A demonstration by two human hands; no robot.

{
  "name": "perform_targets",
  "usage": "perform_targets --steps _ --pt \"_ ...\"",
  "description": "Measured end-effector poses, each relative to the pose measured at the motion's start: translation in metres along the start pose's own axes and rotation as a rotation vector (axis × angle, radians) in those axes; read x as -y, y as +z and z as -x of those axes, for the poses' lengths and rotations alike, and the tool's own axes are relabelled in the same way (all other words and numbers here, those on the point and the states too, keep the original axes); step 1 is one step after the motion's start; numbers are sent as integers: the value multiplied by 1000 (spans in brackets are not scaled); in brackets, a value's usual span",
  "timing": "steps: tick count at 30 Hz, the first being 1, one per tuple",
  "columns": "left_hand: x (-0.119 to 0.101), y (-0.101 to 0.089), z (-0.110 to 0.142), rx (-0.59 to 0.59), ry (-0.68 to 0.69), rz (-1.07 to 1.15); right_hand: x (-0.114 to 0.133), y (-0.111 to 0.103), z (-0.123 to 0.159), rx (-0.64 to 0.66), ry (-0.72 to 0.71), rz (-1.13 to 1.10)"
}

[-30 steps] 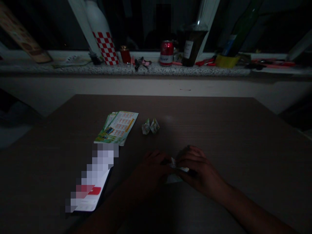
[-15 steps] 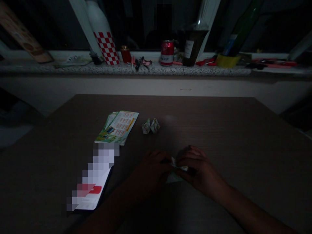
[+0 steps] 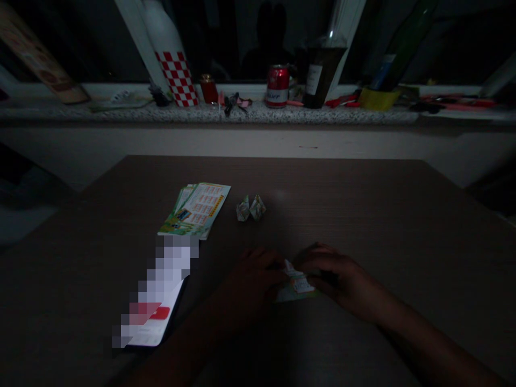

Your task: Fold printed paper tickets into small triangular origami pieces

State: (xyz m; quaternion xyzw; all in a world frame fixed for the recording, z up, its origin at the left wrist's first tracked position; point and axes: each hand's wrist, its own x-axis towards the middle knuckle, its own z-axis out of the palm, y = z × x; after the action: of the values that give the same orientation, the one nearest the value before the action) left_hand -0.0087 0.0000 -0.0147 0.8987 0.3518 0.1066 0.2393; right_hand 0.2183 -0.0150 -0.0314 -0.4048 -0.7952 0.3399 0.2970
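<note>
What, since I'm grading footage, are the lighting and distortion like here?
Head view: dim overall, left hand and right hand shadowed, the left darker; head view: phone brightest, partly pixelated; head view: paper too dim to read; head view: checkered bottle and green bottle lean outward, likely wide-lens distortion.

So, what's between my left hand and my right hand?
A partly folded printed paper, with your left hand and right hand at its sides; the head view shows it dimly.
</note>
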Motion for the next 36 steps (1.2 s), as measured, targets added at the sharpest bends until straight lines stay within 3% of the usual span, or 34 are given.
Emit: perform_targets --steps 6,18,36 --pt "-1 -3 -1 18 -5 22 -3 -2 1 34 7 -38" --pt "-14 15 -11 -132 -145 -48 -3 -2 0 31 -1 3" --pt "4 -18 8 35 -253 -67 -2 -3 1 34 -17 -18"
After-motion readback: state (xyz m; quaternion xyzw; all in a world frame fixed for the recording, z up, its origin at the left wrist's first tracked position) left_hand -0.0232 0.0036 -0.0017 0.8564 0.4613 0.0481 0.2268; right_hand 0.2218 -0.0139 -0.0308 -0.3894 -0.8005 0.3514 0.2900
